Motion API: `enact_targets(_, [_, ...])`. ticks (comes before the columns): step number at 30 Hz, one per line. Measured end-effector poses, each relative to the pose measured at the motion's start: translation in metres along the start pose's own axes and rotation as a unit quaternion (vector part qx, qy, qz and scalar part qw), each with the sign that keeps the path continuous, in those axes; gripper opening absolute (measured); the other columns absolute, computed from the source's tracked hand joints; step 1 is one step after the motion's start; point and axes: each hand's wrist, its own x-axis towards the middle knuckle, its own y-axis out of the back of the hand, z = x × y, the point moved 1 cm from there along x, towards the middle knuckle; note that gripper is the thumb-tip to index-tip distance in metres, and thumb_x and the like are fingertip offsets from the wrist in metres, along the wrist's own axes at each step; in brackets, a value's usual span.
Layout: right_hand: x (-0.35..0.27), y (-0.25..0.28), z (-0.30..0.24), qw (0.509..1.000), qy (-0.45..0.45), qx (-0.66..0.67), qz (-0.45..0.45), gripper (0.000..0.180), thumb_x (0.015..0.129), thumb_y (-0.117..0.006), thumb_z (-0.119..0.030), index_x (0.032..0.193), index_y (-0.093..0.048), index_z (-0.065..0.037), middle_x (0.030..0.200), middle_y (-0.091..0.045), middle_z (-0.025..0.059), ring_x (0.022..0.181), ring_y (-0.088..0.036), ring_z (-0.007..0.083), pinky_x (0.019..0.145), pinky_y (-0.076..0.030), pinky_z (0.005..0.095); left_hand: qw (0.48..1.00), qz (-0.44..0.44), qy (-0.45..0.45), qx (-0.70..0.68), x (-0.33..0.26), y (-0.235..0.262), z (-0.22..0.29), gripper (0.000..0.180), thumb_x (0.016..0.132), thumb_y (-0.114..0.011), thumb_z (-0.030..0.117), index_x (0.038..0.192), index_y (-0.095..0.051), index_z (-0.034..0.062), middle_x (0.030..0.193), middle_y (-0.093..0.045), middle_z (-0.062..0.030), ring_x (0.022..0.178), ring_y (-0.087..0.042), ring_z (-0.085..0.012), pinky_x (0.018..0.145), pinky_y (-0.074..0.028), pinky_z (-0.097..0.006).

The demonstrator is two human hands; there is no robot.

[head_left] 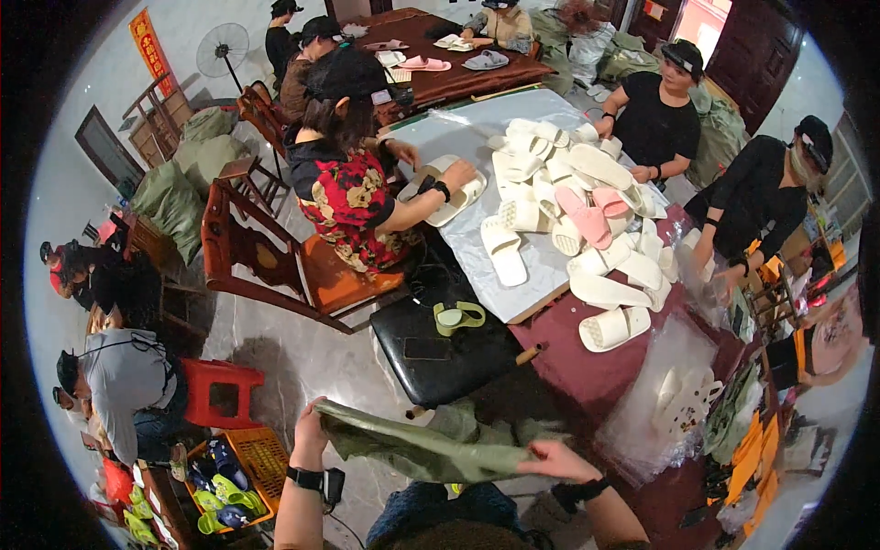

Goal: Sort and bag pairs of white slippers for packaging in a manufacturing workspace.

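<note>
A green woven sack [417, 446] is stretched sideways in front of my body, its top edge pulled out between my two hands. My left hand [310, 431] grips its left corner, fingers closed on the fabric. At the other end my right hand [557, 461] pinches the right edge. The middle of the sack sags in folds, and its lower part is partly hidden behind the upper cloth. Just beyond it stands a black padded bench [440, 353] with a green slipper [458, 317] lying on it.
A large pile of cream slippers [614, 291] with some pink slippers [587, 217] covers the table ahead. Clear plastic bags [655, 394] lie at right. An orange crate [261, 458] of clogs and a red stool [220, 390] stand left. A seated co-worker [353, 202] handles slippers at the table.
</note>
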Motion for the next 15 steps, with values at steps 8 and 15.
enact_targets(8, [-0.034, -0.039, 0.040, 0.933, 0.100, -0.324, 0.121, 0.033, 0.072, -0.069, -0.034, 0.094, -0.071, -0.009, 0.109, -0.061, 0.0128, 0.102, -0.054, 0.0366, 0.089, -0.044, 0.0446, 0.873, -0.053, -0.102, 0.475, 0.037, -0.033, -0.017, 0.033, 0.082, -0.047, 0.007, 0.109, -0.064, -0.0014, 0.070, -0.064, -0.0102, 0.065, -0.061, -0.0204, 0.061, -0.048, -0.036])
enact_targets(15, [-0.130, -0.010, 0.130, 0.905, -0.225, 0.162, 0.324, 0.017, 0.082, -0.064, -0.011, 0.093, -0.059, 0.001, 0.084, -0.061, 0.0046, 0.067, -0.056, 0.0164, 0.060, -0.047, 0.0315, 0.663, -0.380, -0.153, 0.627, 0.051, -0.048, -0.067, 0.030, 0.079, -0.065, 0.025, 0.104, -0.068, 0.0078, 0.098, -0.065, -0.0178, 0.091, -0.061, -0.0380, 0.078, -0.050, -0.042])
